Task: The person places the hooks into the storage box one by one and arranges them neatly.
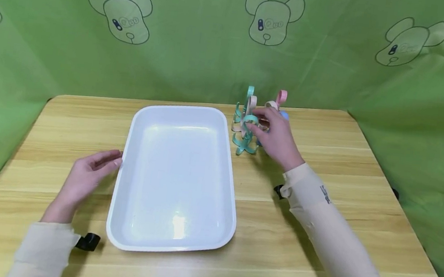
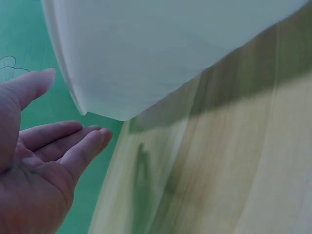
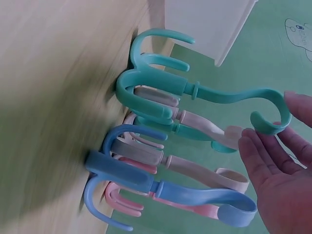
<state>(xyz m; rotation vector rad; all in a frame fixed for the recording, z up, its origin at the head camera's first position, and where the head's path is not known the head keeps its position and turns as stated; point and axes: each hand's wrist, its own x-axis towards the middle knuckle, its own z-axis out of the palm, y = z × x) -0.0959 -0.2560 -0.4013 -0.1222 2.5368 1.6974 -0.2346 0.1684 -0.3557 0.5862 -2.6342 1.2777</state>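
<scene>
Several claw-shaped hanging hooks stand grouped at the back, right of the white tray (image 1: 115, 199). My right hand (image 1: 277, 135) is at the front one, a teal hook (image 3: 163, 82), and pinches its curved top between thumb and fingers. This hook's prongs rest on the tabletop. Close by in the right wrist view are a blue hook (image 3: 126, 170), a beige hook (image 3: 195, 171), a pink hook (image 3: 200, 209) and a second teal one, partly hidden. Fingers extended and holding nothing, my left hand (image 1: 85, 175) is beside the tray's left rim.
The wooden table (image 1: 282, 257) carries the tray left of centre. Green cloth (image 1: 199, 52) with bear-head outlines hangs behind the table and at its sides. Black camera mounts (image 1: 87, 241) stick out from both sleeves.
</scene>
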